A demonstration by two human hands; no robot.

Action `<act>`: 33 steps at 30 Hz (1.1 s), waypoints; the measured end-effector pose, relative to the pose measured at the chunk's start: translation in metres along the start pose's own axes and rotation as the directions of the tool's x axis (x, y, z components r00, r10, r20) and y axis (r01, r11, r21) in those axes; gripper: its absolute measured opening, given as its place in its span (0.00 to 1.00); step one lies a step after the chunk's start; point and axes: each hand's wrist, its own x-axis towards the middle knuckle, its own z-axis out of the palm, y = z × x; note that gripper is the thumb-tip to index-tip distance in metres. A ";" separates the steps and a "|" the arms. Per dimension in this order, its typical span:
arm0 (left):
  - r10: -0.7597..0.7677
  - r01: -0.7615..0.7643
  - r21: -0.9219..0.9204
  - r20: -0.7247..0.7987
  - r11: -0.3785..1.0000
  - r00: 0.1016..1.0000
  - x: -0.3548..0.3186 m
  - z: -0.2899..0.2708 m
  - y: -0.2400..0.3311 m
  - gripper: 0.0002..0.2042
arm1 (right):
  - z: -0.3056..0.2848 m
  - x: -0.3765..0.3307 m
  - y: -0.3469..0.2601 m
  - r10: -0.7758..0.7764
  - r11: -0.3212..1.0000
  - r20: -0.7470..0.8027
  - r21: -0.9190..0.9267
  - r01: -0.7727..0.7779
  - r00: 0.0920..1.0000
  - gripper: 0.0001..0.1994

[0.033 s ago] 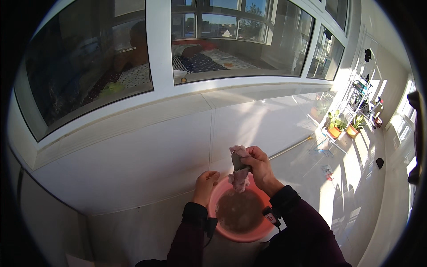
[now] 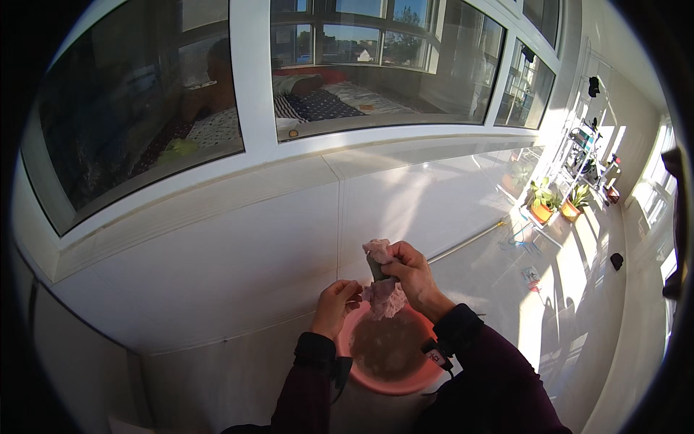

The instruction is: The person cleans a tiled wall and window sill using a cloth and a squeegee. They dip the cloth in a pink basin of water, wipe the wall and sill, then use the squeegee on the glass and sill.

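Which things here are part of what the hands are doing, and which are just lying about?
In use:
- wet pinkish cloth, held by the right hand
- left hand, at the cloth's lower end
- pink basin of murky water underneath

Lying about:
- potted plants on the floor
- dark item by the wall

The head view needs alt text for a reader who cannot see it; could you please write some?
Both hands hold a wet pinkish cloth over a pink basin of murky water: right hand gripping high, left hand lower. White tiled wall and large windows lie ahead.
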 end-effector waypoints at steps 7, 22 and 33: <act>0.282 -0.417 0.461 0.334 0.783 0.900 -0.028 0.027 0.024 0.09 | 0.033 -0.024 -0.015 -0.332 0.664 0.719 -0.282 0.692 0.611 0.14; 0.560 -0.262 0.775 0.607 -0.576 0.564 -0.016 0.034 0.090 0.19 | -0.291 -0.089 -0.032 0.432 0.765 -0.182 -0.445 -0.466 0.883 0.29; 0.465 -0.306 0.714 0.662 -0.630 0.587 0.017 0.063 0.078 0.26 | -0.393 -0.332 0.264 0.756 -0.104 -0.369 -0.883 -0.458 0.540 0.39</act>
